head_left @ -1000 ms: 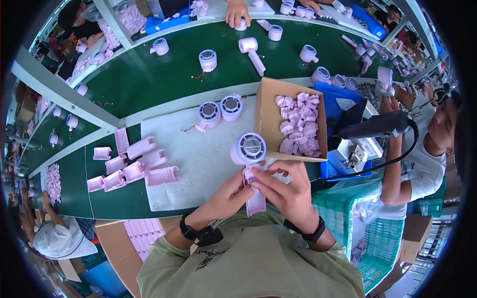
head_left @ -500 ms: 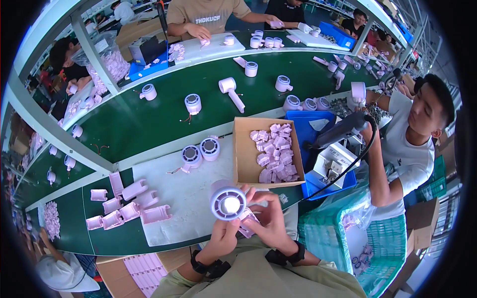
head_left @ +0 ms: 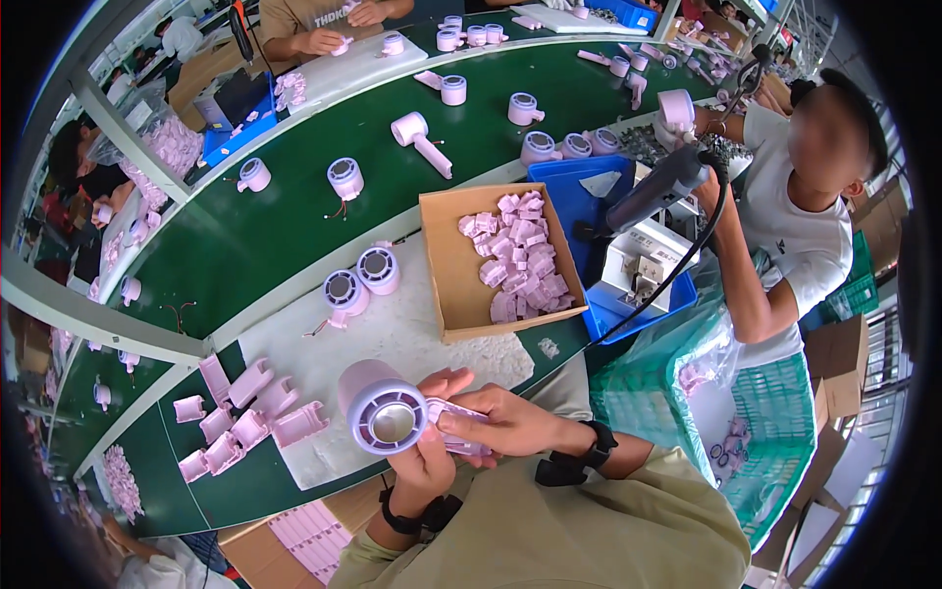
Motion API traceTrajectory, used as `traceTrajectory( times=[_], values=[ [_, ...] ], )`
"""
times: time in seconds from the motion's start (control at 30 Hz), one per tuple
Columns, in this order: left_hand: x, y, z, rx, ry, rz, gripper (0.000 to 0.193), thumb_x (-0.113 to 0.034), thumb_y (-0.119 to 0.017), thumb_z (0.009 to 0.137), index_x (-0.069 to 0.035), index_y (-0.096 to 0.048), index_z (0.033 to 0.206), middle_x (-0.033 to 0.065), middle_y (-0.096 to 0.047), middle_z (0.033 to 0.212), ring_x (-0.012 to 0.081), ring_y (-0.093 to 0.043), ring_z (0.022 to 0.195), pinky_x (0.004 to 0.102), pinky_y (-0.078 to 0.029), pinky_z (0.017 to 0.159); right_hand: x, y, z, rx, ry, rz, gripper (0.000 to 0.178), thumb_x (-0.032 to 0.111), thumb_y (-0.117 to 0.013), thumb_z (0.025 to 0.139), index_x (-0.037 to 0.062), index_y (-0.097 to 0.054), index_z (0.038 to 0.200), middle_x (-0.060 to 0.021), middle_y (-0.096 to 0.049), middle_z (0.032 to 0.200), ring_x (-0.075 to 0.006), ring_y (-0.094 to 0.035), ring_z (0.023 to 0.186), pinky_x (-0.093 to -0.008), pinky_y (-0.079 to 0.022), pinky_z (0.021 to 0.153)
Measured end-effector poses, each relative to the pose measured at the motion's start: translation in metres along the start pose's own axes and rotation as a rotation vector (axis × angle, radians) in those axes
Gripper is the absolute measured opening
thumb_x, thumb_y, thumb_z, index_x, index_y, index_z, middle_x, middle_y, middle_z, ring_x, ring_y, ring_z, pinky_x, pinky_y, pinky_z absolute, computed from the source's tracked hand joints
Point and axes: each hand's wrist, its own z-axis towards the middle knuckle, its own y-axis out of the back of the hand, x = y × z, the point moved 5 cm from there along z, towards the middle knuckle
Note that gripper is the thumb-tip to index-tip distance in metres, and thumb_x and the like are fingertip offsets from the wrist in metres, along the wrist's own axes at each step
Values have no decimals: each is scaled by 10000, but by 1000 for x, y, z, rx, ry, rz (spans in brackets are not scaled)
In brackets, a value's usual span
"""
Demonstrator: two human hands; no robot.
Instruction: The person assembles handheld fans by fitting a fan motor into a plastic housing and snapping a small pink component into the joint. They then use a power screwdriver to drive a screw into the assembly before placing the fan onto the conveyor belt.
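A pale pink fan head (head_left: 365, 395), cylindrical with a slotted purplish ring at its end, tilts toward me over the near edge of the white mat. My left hand (head_left: 424, 469) is closed round its lower side. Pinched in my right hand (head_left: 510, 420) is a pink handle piece (head_left: 461, 444), which meets the side of the head; my fingers hide part of that joint. Two more fan heads (head_left: 377, 270) stand on the mat beyond, side by side. Several open pink handle shells (head_left: 249, 428) lie to the left of my hands.
A cardboard box (head_left: 453, 294) of small pink parts stands beyond my hands, beside a blue bin (head_left: 564, 187). Further out, fan parts sit on the green conveyor (head_left: 294, 236). At right a co-worker (head_left: 800, 221) holds a dark power tool (head_left: 657, 191) above a green basket (head_left: 785, 432).
The view has shifted, so the bench sits differently in the picture. My hands and the fan head have moved left, and my right hand now lies flatter across the handle piece.
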Motion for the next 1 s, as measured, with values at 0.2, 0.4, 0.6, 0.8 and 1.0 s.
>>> traceTrajectory(
  times=[0.2,0.4,0.6,0.8,1.0],
  values=[
    [-11,36,6,-344,67,179,473,-367,-305,1036,57,-474,1161,214,-672,911,303,-657,879,432,-503,863,33,67,-37,-1015,523,-761,658,266,-854,742,16,-514,1247,-132,-512,1287,-202,-530,1160,-332,-480,853],
    [6,21,8,-274,510,-291,507,-405,-339,1018,67,-512,1091,116,-564,659,212,-553,513,330,-482,558,92,145,-78,-1755,799,-733,495,198,-771,823,-38,-496,1161,-126,-590,992,-213,-581,825,-304,-464,705],
    [30,-10,3,64,766,-488,520,-413,-352,1015,57,-553,1108,122,-599,683,191,-595,520,280,-475,489,68,145,-130,-1686,1084,-520,145,57,-554,948,-72,-574,1012,-47,-533,622,-153,-567,573,-275,-474,579],
    [36,-29,-3,154,923,-470,516,-420,-354,1017,34,-569,1137,111,-600,693,164,-592,514,267,-474,490,60,161,-153,-1738,1144,-582,77,-2,-545,923,-66,-507,902,-49,-501,519,-100,-477,448,-247,-384,452],
    [37,-44,6,162,954,-411,507,-416,-351,1033,27,-568,1148,93,-604,723,141,-593,531,254,-473,509,62,150,-137,-1720,988,-506,87,27,-544,927,-39,-506,969,-12,-402,578,-106,-393,439,-252,-326,413]
  ],
)
